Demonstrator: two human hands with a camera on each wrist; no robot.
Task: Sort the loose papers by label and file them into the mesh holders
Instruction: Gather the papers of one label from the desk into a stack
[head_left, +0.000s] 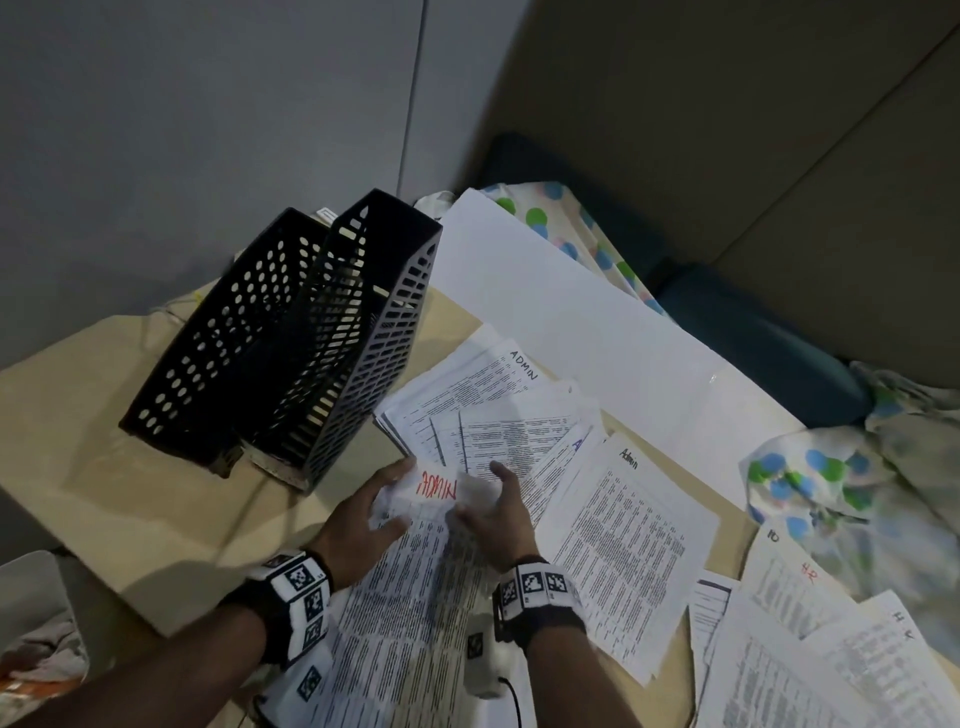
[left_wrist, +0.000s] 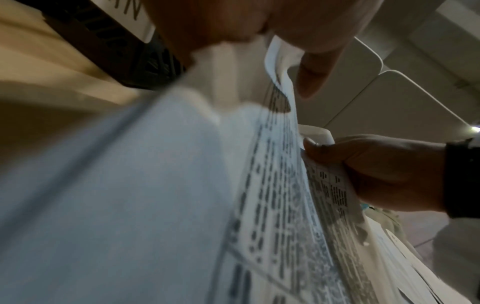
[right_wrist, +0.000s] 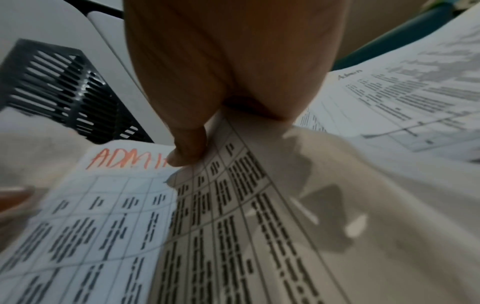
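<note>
Head view: left hand (head_left: 358, 525) and right hand (head_left: 493, 514) are both pinching the top edge of a white printed sheet with a red handwritten ADMIN label (head_left: 439, 488), held just above the beige surface (head_left: 130, 493). Two black perforated mesh holders (head_left: 291, 338) are standing just to the left, apparently empty. More loose printed papers marked Admin (head_left: 618, 540) are lying fanned out to the right. To file well: keep both grips on the top edge, square the sheet, and slide it bottom-first into the nearer holder.

Left wrist view: left-hand fingers (left_wrist: 314, 67) are curling over the paper edge; the right hand is gripping it from the side. Heavily blurred.

Right wrist view: right thumb (right_wrist: 187, 152) is pressing beside the red label, covering its last letters. The holder labels are unreadable, and the papers at the lower right are cut off.
</note>
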